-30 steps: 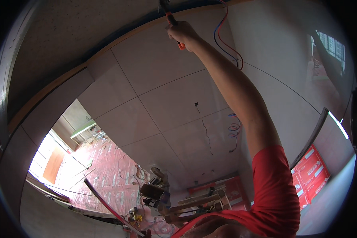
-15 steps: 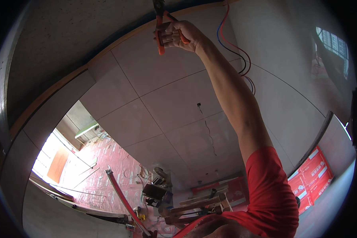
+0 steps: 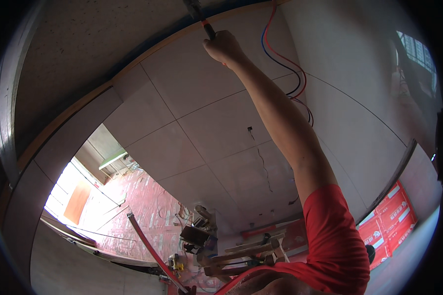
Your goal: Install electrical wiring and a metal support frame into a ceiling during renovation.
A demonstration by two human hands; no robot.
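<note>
My right arm stretches up from the lower right, in a red short sleeve. At its end my right hand is closed round the handles of a pair of pliers. Their dark head points up to the ceiling edge and is partly cut off by the top of the picture. One black handle with an orange part shows above my fist; a bit of orange shows below it. The tiled wall lies behind my arm. My left hand is not in view.
Red and blue wires hang from the ceiling right of my hand. Wooden trim runs along the ceiling. Below stand a wooden trestle and a long red strip. A doorway opens onto a red-covered floor with scattered tools.
My right hand has shifted slightly left and turned, so its back now shows. The pliers' handles have come together in my closed fist; before, they were spread apart.
</note>
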